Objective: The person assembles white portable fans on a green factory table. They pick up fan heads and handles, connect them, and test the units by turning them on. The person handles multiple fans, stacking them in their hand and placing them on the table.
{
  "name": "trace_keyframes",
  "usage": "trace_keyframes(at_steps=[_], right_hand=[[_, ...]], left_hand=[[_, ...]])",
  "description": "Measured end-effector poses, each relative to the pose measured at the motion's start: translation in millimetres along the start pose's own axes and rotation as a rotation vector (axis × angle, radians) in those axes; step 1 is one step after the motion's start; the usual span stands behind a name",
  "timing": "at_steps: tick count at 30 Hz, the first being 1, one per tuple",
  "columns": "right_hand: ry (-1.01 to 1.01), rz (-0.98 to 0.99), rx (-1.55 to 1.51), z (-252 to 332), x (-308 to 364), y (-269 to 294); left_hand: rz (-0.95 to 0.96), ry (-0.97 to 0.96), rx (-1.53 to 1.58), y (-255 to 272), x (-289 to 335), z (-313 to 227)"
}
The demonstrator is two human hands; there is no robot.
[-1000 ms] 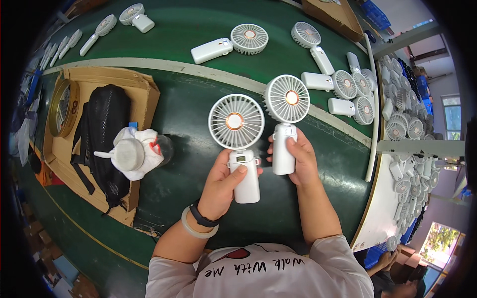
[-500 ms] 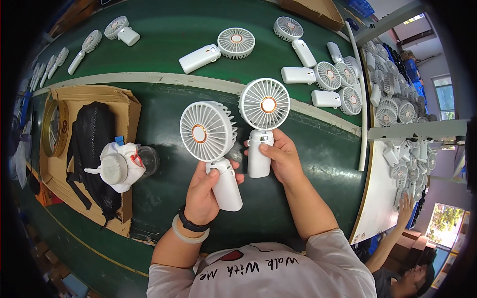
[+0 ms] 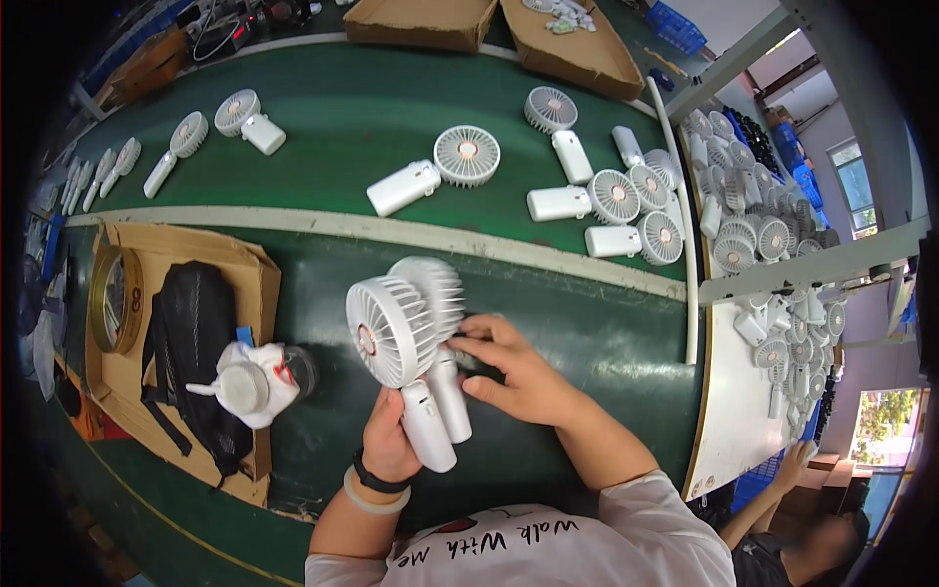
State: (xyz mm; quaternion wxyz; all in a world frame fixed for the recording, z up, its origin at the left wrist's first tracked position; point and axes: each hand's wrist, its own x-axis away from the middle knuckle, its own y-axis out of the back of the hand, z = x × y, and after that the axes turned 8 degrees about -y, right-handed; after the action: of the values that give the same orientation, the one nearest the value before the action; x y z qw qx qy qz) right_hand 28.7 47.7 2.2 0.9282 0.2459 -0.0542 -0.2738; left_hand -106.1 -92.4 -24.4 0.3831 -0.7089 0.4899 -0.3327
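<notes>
At left, a cardboard tray (image 3: 117,382) holds a black bag (image 3: 199,342). Next, the left hand (image 3: 391,445) is closed round the handle of a tilted white fan (image 3: 393,331) above the green bench (image 3: 587,338); a second fan (image 3: 443,293), blurred, stands close behind it. The right hand (image 3: 515,380), thumb and fingers spread, is beside the second fan, contact unclear. Farther right, loose fans (image 3: 614,197) lie on the bench

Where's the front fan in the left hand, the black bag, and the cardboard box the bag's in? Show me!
Front fan (image 3: 395,338): head camera view, on the ribbed side of its round top.
Black bag (image 3: 199,323): head camera view, on its upper body.
Cardboard box (image 3: 259,303): head camera view, on its right wall.
</notes>
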Motion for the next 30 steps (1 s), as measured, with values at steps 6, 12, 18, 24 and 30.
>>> trace_keyframes(at_steps=[6,12,18,24,30], right_hand=[[-0.134,-0.604,0.521,-66.8,-105.1,110.1],[-0.817,-0.503,0.928,-121.3,-166.5,167.1],[-0.274,-0.193,-1.263,-65.3,-109.9,129.9],[-0.043,0.291,-1.686,-4.7,-7.1,39.5],[0.009,0.223,-1.766,-2.7,19.4,3.8]], left_hand=[[-0.047,0.037,0.218,1.6,-2.8,-3.2],[-0.076,0.068,0.122,-3.8,-2.9,-5.0],[-0.055,0.080,-0.071,-7.6,0.4,-8.2],[0.108,0.048,-0.072,-12.0,1.6,-3.6],[0.144,0.089,0.020,-7.6,4.4,-1.7]])
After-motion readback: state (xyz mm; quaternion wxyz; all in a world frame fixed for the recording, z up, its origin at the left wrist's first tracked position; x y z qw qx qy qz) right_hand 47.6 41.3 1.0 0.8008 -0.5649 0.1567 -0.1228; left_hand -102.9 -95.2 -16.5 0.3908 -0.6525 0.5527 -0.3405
